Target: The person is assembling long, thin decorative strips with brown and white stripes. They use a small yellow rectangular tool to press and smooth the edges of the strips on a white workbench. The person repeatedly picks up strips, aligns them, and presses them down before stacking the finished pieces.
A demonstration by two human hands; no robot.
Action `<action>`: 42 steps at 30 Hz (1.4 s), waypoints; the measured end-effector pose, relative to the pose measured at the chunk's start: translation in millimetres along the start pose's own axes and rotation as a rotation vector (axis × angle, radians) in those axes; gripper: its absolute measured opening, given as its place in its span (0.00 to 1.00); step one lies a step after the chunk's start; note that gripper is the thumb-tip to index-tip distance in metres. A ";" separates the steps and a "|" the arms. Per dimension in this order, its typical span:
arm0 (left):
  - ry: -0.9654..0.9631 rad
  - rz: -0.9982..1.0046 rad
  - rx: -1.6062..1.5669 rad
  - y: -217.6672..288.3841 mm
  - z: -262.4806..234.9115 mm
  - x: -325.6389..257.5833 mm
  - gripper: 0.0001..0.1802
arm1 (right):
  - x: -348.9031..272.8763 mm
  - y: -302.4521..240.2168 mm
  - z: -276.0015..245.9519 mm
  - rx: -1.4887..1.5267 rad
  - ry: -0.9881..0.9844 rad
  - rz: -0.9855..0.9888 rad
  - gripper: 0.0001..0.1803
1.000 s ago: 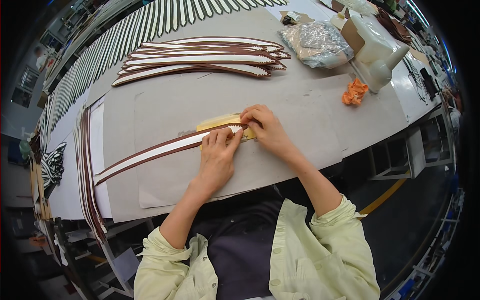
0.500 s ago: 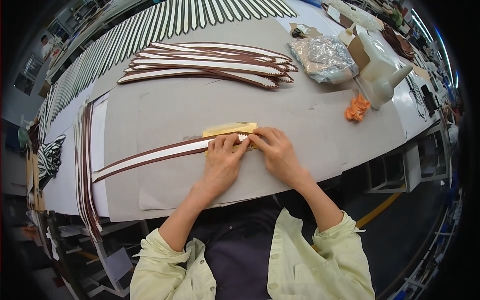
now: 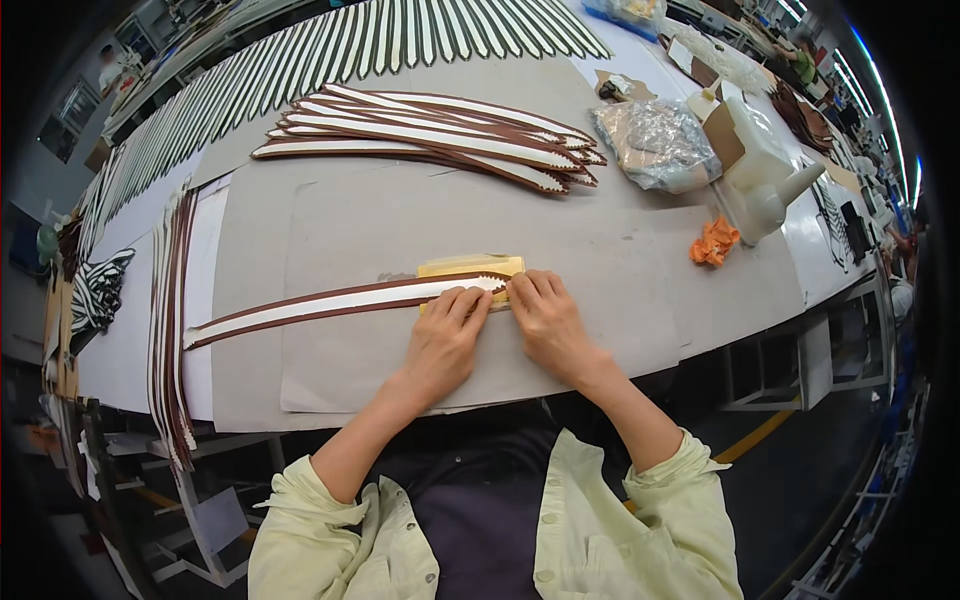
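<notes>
A long white strip with brown edges [image 3: 320, 305] runs leftward across the board, its toothed right end lying over a yellow block [image 3: 470, 266]. My left hand [image 3: 446, 336] has its fingers closed on the strip's lower edge near that end. Close beside it, my right hand [image 3: 549, 328] pinches the pointed tip, thumb and fingers pressed together. The fingertips of both hands almost meet, and they hide part of the block and the tip's lower edge.
Similar brown-edged strips lie in a pile [image 3: 430, 135] behind, and a hanging bundle [image 3: 172, 320] drapes over the left edge. Dark-edged strips [image 3: 400, 38] line the back. Rightward are a plastic bag [image 3: 655, 143], a white bottle [image 3: 765, 195] and crumpled orange material [image 3: 714, 242].
My left fingers have slid off the strip's top to its lower edge, showing more of the white toothed end. My right fingers have drawn down and bunched more tightly at the tip.
</notes>
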State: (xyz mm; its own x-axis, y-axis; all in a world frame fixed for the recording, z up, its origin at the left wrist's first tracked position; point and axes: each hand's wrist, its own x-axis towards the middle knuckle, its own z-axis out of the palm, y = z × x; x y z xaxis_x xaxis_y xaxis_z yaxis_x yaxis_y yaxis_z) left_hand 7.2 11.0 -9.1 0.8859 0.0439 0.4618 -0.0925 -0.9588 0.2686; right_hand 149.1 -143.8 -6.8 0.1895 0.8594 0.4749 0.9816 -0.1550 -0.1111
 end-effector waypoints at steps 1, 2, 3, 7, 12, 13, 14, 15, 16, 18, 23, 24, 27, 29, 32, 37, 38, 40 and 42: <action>0.001 0.001 0.020 0.0 -2.0 -1.0 0.30 | 1.7 -0.7 0.8 -0.027 -0.002 -0.012 0.20; -0.002 0.005 0.034 1.1 -3.1 -0.4 0.30 | 1.5 -0.2 1.7 0.005 0.025 0.007 0.20; -0.006 0.009 0.048 2.9 -4.2 1.0 0.30 | 0.3 0.5 2.9 0.037 0.052 0.026 0.20; -0.061 0.014 0.080 3.3 -4.9 5.1 0.30 | -11.6 2.0 -0.9 0.209 0.142 0.180 0.27; -0.074 0.020 0.099 3.0 -8.5 11.9 0.32 | -10.6 0.9 -1.9 0.142 0.138 0.211 0.26; -0.071 0.022 0.103 3.2 -7.4 12.1 0.32 | -11.1 0.4 -1.6 0.116 0.124 0.194 0.25; -0.070 0.013 0.092 3.3 -6.1 12.2 0.32 | -11.0 -0.5 -1.4 0.096 0.116 0.190 0.25; -0.068 0.004 0.080 3.3 -4.5 12.3 0.32 | -10.2 -1.9 -1.5 0.075 0.108 0.185 0.25; -0.068 -0.005 0.070 2.9 -3.4 12.3 0.32 | -9.3 -3.1 -1.0 0.055 0.101 0.180 0.25; -0.048 -0.004 0.053 2.3 -1.8 11.7 0.31 | -9.1 -4.4 -0.7 -0.015 0.076 0.164 0.24; -0.027 -0.022 0.015 2.3 1.4 9.8 0.31 | -7.2 -10.9 1.9 -0.157 0.025 0.152 0.25; -0.028 -0.026 0.007 2.0 2.2 9.1 0.31 | -7.1 -11.7 3.9 -0.169 0.010 0.161 0.25; -0.032 -0.028 -0.007 4.1 0.4 10.3 0.31 | -9.9 -14.3 7.8 -0.169 0.023 0.206 0.26; -0.042 -0.037 -0.020 4.5 -3.0 8.1 0.30 | -11.6 -16.7 5.9 -0.072 0.066 0.248 0.27; -0.052 -0.079 -0.165 -0.6 -8.9 1.3 0.26 | -19.9 -10.0 -3.7 0.141 0.159 0.342 0.28; 0.020 -0.267 -0.280 -42.0 -32.7 -10.7 0.21 | -47.9 -13.7 -8.6 0.216 0.191 0.428 0.26; 0.049 -0.295 -0.196 -51.0 -37.7 -8.9 0.21 | -48.9 -17.4 -10.3 0.174 0.184 0.401 0.25; -0.092 -0.315 -0.145 -64.2 -52.5 -4.0 0.19 | -44.8 -26.4 -13.4 0.101 0.170 0.339 0.23; -0.230 -0.335 -0.138 -73.5 -60.1 8.1 0.19 | -42.8 -28.8 -14.1 0.081 0.182 0.337 0.23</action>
State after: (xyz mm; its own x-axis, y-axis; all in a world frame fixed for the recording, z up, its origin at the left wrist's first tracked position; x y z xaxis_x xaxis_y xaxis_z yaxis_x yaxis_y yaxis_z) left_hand -6.1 98.7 25.6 0.9541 0.2681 0.1334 0.1717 -0.8548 0.4897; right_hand 113.0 -183.0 -11.7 0.5091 0.6650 0.5464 0.8600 -0.3687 -0.3526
